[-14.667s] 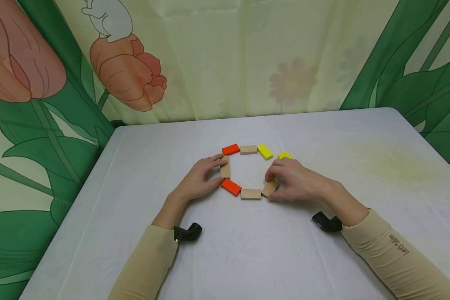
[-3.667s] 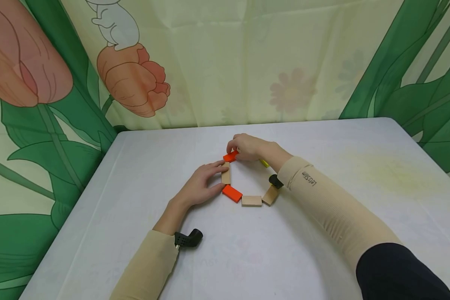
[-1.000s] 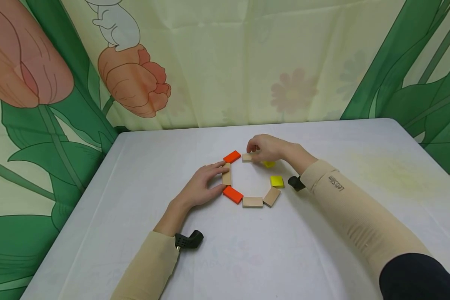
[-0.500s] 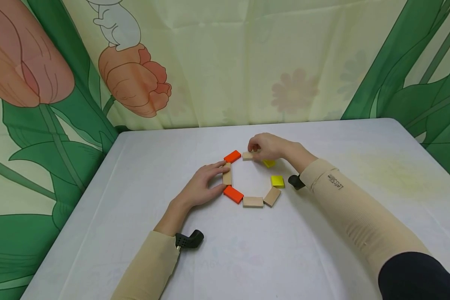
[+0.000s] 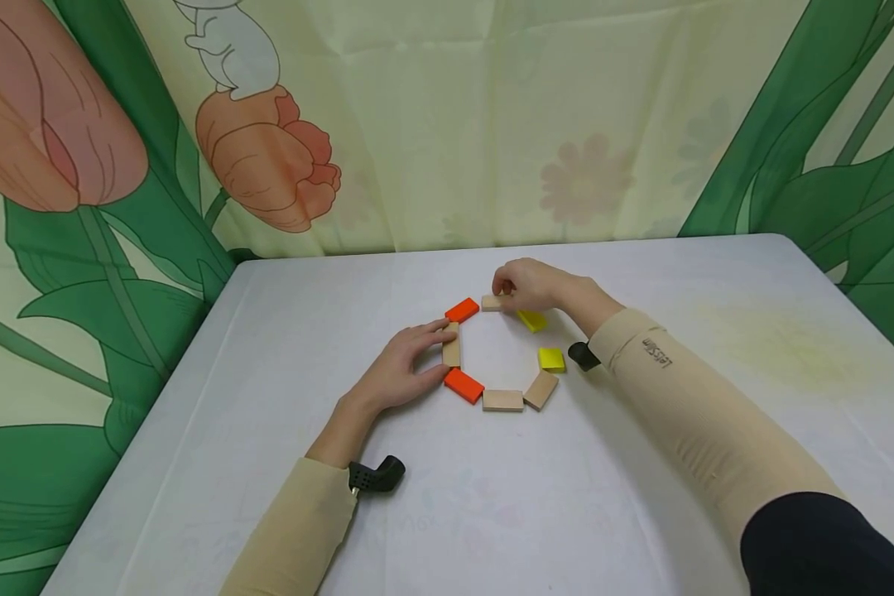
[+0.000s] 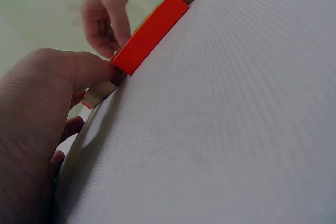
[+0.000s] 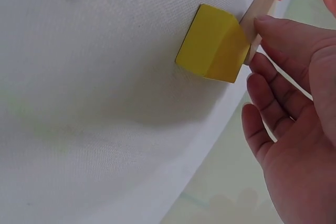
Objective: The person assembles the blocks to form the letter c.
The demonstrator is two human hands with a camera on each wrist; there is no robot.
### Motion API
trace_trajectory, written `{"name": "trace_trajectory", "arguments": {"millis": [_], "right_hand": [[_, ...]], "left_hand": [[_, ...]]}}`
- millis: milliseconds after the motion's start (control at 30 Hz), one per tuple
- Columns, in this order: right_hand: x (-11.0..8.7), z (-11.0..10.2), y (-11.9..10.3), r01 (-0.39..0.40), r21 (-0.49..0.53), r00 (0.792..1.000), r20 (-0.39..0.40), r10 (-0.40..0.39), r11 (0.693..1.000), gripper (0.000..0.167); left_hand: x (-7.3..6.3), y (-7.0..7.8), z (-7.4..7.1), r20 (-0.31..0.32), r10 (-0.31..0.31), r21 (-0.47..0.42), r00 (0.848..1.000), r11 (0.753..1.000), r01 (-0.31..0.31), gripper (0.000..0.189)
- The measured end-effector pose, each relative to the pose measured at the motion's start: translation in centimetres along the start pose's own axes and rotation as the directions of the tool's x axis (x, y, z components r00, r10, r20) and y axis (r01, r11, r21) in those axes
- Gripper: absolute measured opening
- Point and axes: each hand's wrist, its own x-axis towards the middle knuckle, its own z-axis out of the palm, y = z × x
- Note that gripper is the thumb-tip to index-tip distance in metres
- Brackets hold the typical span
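Red, yellow and plain wooden blocks form a rough ring on the white tablecloth. At its back, my right hand (image 5: 536,285) pinches a plain wooden block (image 5: 492,303) between thumb and fingers. A yellow block (image 5: 532,322) lies under that hand, at the pinched block's right end in the right wrist view. My left hand (image 5: 402,364) rests at the ring's left side, fingers extended over a plain upright-lying wooden block (image 5: 451,354). Its fingertips reach the upper red block (image 5: 463,310), and its thumb touches the lower red block (image 6: 152,34).
Two plain wooden blocks, one at the front (image 5: 502,401) and one angled (image 5: 541,391), continue the ring. A second yellow block (image 5: 551,359) sits at the right, apart from the back one. The table's far edge (image 5: 387,255) runs behind, before a printed curtain (image 5: 432,124).
My right hand went from the front right block to the back; lately it shifted the pinched block slightly away. The right yellow block now lies nearer the front. My left hand stayed put.
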Motion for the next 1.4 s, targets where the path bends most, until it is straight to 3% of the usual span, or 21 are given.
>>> {"name": "trace_trajectory", "arguments": {"millis": [467,1400], "right_hand": [[0.45,-0.09,-0.55,0.022,-0.029,1.000,-0.016,-0.023,0.999,0.022],[0.82,0.23,-0.55,0.007,-0.049,1.000,-0.018,-0.008,0.999,0.023]], "left_hand": [[0.02,-0.02,0.03,-0.010,0.021,0.010,1.000,1.000,-0.021,0.048],[-0.01,-0.05,-0.01,0.001,0.002,0.015,1.000,1.000,-0.002,0.049]]}}
